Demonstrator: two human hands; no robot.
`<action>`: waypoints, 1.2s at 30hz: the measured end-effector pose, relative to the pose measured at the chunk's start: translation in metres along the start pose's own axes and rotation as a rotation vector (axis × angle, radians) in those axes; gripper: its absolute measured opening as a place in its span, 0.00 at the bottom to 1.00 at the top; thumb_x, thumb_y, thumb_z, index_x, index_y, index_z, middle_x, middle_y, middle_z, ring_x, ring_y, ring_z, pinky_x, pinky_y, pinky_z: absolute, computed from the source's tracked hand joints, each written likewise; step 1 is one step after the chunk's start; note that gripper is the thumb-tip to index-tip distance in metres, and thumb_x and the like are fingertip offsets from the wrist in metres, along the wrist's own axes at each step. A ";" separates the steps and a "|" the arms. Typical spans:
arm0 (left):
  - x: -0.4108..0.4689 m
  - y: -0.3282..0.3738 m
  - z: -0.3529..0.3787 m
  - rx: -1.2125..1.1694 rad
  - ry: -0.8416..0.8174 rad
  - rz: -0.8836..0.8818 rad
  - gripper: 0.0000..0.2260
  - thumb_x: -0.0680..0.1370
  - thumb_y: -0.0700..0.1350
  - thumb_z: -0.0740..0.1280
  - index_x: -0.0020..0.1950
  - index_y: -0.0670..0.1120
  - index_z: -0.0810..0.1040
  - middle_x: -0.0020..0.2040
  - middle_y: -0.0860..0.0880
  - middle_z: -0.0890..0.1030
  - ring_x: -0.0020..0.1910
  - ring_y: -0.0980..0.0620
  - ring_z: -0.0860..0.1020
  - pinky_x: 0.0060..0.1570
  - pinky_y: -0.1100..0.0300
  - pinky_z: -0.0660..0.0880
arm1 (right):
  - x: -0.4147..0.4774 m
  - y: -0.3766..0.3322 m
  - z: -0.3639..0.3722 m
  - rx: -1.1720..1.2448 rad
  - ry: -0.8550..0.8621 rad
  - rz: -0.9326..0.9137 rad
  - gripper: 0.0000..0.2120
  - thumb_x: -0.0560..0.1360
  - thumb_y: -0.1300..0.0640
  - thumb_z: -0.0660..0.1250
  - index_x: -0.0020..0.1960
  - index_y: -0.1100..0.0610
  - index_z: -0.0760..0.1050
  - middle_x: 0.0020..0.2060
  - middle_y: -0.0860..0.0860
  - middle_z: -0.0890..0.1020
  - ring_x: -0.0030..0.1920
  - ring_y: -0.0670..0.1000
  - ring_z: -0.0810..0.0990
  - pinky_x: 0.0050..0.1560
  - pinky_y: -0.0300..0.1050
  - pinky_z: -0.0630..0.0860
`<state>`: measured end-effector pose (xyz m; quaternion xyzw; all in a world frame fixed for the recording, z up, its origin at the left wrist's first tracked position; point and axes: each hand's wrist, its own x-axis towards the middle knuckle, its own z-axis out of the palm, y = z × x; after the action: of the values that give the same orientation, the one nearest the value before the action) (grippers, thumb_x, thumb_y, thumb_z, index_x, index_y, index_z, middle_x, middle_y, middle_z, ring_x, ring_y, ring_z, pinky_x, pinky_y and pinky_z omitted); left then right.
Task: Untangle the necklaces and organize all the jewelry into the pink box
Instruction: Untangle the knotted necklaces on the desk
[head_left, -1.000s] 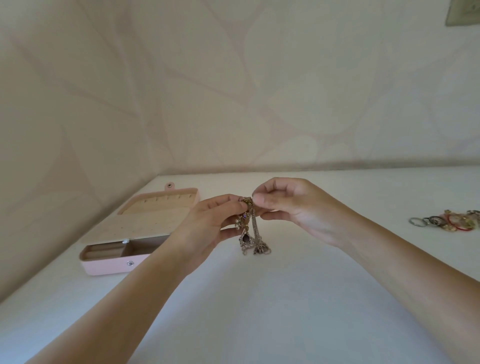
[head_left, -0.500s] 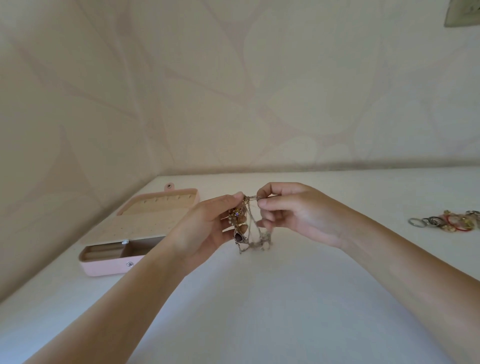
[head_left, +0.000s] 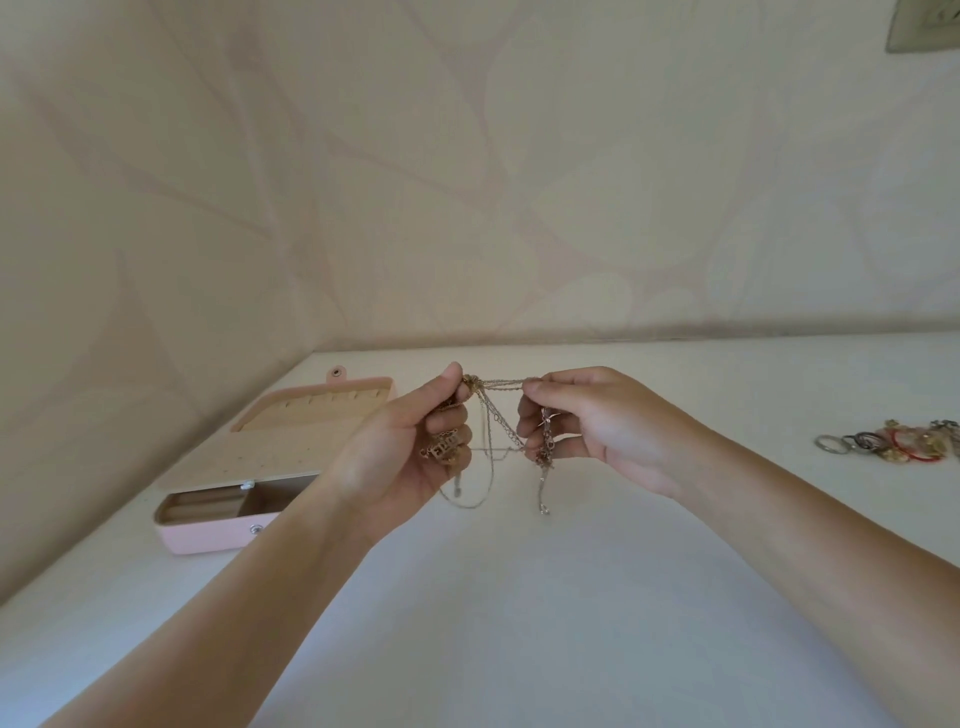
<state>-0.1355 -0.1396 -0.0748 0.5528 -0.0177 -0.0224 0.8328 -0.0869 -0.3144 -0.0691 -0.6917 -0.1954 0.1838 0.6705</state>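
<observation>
A tangle of thin gold and silver necklaces (head_left: 497, 422) is held above the white table between both hands. My left hand (head_left: 410, 452) pinches one bunch of chains with a gold pendant against its fingers. My right hand (head_left: 597, 421) pinches other strands and holds them out to the right, so chains stretch taut between the hands while loose ends dangle below. The pink box (head_left: 218, 535) lies open at the left, its beige lid folded back flat on the table.
A heap of rings and bracelets (head_left: 893, 441), some red and gold, lies on the table at the far right. The table (head_left: 519, 623) meets patterned walls behind and on the left.
My hands have drawn apart, the right one moving rightward, so the bunched necklaces are now spread into stretched strands with ends hanging lower.
</observation>
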 end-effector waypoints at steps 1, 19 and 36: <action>0.000 0.000 -0.001 -0.010 -0.010 -0.003 0.11 0.73 0.49 0.65 0.32 0.48 0.75 0.26 0.54 0.60 0.26 0.56 0.59 0.25 0.67 0.61 | 0.000 0.001 0.000 -0.015 -0.005 0.004 0.10 0.79 0.59 0.62 0.42 0.62 0.77 0.36 0.56 0.80 0.35 0.52 0.79 0.39 0.44 0.78; -0.001 -0.007 -0.006 0.212 -0.097 -0.019 0.08 0.74 0.49 0.62 0.40 0.46 0.77 0.42 0.48 0.77 0.49 0.46 0.73 0.55 0.51 0.68 | -0.007 0.002 0.010 -0.109 -0.054 -0.081 0.08 0.70 0.57 0.73 0.47 0.59 0.84 0.40 0.53 0.84 0.39 0.46 0.81 0.42 0.37 0.79; 0.001 0.004 -0.008 -0.043 0.033 0.066 0.09 0.72 0.49 0.65 0.33 0.47 0.73 0.34 0.50 0.74 0.37 0.52 0.72 0.45 0.57 0.67 | -0.003 -0.004 0.005 0.121 0.111 0.040 0.10 0.73 0.65 0.65 0.35 0.57 0.70 0.27 0.50 0.77 0.25 0.45 0.70 0.24 0.35 0.66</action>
<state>-0.1345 -0.1311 -0.0741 0.5341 -0.0216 0.0141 0.8450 -0.0919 -0.3111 -0.0653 -0.6630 -0.1326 0.1700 0.7169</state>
